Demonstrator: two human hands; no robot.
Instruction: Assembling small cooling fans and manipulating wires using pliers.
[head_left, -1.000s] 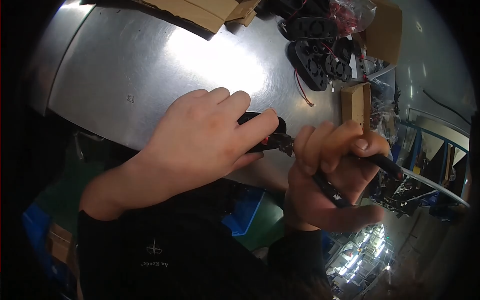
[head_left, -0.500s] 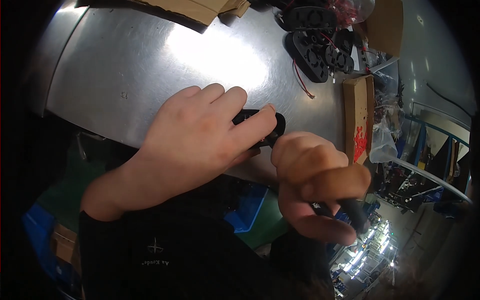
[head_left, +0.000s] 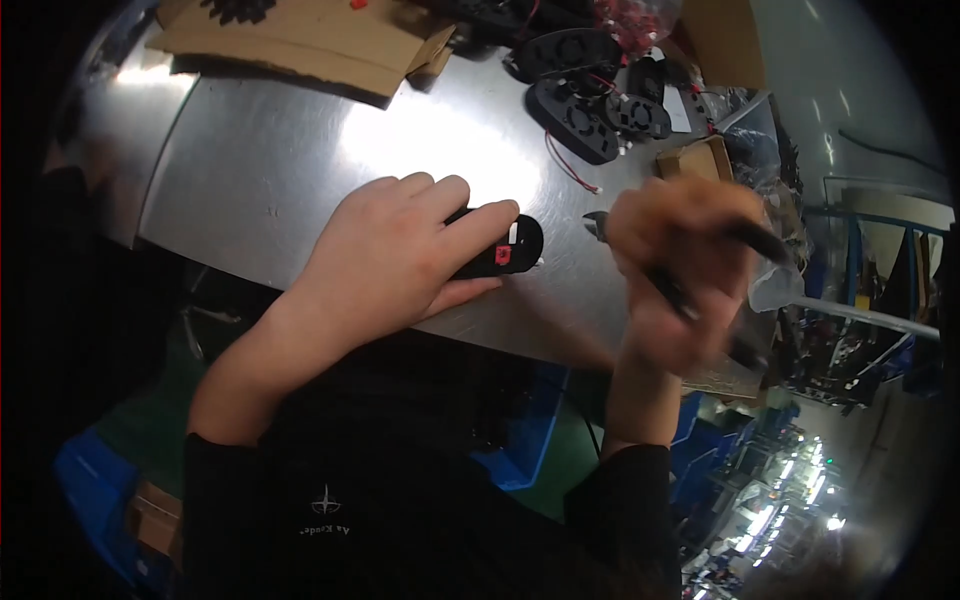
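Note:
My left hand is closed on a black plastic housing, pinning it against the metal table. At the housing's exposed rounded end show a small red part and a white patch; my fingers cover the rest. Away to the right, apart from the housing, my right hand grips a pair of pliers with dark handles. The short metal jaws point left out of the fist. Motion blurs this hand and the handles, so their exact kind and how wide they stand cannot be told.
Several black housings with round vents and red-black wires lie at the back right, beside a clear bag of red parts. Flattened cardboard lies at the back left. A cardboard box stands behind my right hand on the metal table.
My right hand has moved up and right, away from the housing, with the pliers. The housing's end and red part are now uncovered. My left hand keeps its hold; the view has shifted.

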